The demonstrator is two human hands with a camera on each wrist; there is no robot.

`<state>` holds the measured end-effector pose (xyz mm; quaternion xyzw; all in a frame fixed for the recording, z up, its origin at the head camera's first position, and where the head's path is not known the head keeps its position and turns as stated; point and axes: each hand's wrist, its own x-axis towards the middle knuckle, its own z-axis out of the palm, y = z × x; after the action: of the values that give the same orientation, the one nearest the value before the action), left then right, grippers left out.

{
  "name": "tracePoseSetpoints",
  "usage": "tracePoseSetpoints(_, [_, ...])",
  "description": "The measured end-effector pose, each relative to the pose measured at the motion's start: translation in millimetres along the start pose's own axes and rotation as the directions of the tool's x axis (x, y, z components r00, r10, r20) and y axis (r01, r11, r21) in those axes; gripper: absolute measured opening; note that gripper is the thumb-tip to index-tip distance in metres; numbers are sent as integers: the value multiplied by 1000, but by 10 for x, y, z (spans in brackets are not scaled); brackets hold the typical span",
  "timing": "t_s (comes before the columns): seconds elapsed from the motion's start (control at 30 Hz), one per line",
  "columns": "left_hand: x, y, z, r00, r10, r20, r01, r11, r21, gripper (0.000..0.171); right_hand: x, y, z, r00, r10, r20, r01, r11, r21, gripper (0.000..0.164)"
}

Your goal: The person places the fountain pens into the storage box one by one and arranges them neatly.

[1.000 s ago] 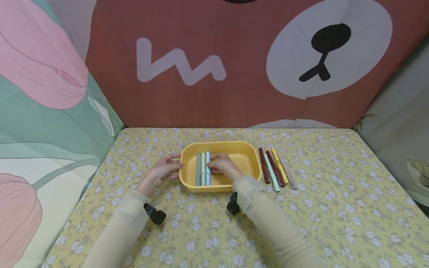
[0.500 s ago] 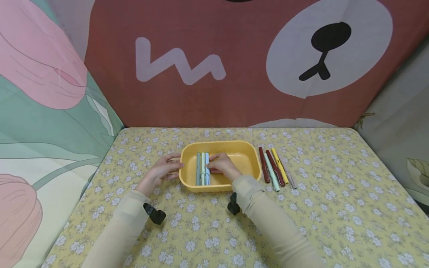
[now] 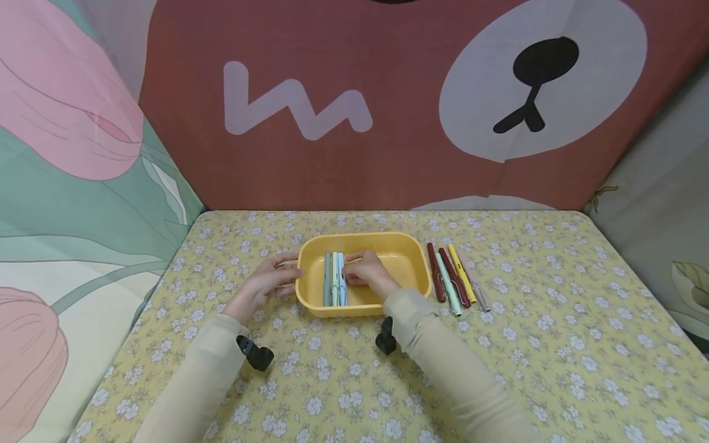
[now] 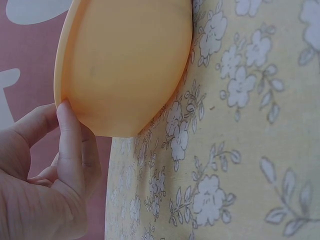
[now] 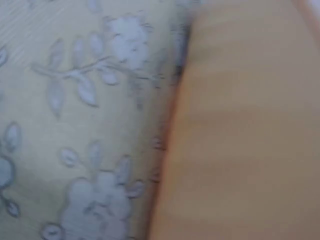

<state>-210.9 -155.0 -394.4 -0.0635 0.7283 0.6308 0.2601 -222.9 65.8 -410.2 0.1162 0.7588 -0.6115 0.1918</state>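
Note:
A yellow rectangular tub point(image 3: 362, 311) with rounded corners stands on the table. In it several pens lie side by side toward the left: a grey-blue pen point(image 3: 327, 280), a pale green-yellow pen point(image 3: 335, 277) and a light blue pen point(image 3: 341, 286) on the right of the row. My right hand point(image 3: 368, 271) reaches inside, its bent fingertips on the light blue pen. With thumb and fingers my left hand point(image 3: 266, 284) pinches the tub's left end; the left wrist view shows the thumb point(image 4: 70, 145) at the rim. The right wrist view holds only the tub's outer wall point(image 5: 240, 130), blurred.
Right of the tub lie several more pens: two dark red pens point(image 3: 435, 274), a mint pen point(image 3: 448, 286), a yellow pen point(image 3: 462, 274) and a pale mauve pen point(image 3: 477, 286). A flowered cloth point(image 3: 316, 381) covers the table. Printed fabric point(image 3: 388, 166) hangs behind it.
The light blue pen has shifted slightly left, closer against the pens beside it, with the right hand's fingertips at it. The left hand has stayed on the tub's end.

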Motion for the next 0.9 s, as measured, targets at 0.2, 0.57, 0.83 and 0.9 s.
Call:
tracePoseSetpoints(0.2, [-2,-2,18,1000,2,-19,-2,1000,9,62,-74,-135,-106,998,-12,59,9,998,55,37])
tracePoseSetpoints(0.57, [-10,-14,24,1000,-1,-30,2,1000,10,61,-271,-416,-466,989,-95,117,83,992,100,46])
tracePoseSetpoints(0.83, [-6,-17,20,1000,0,-21,0,1000,6,61,-397,-485,-916,989,-113,95,111,994,25,46])
tracePoseSetpoints(0.9, [-2,-18,20,1000,0,-22,0,1000,11,61,-402,-470,-1041,991,-110,81,110,994,13,47])
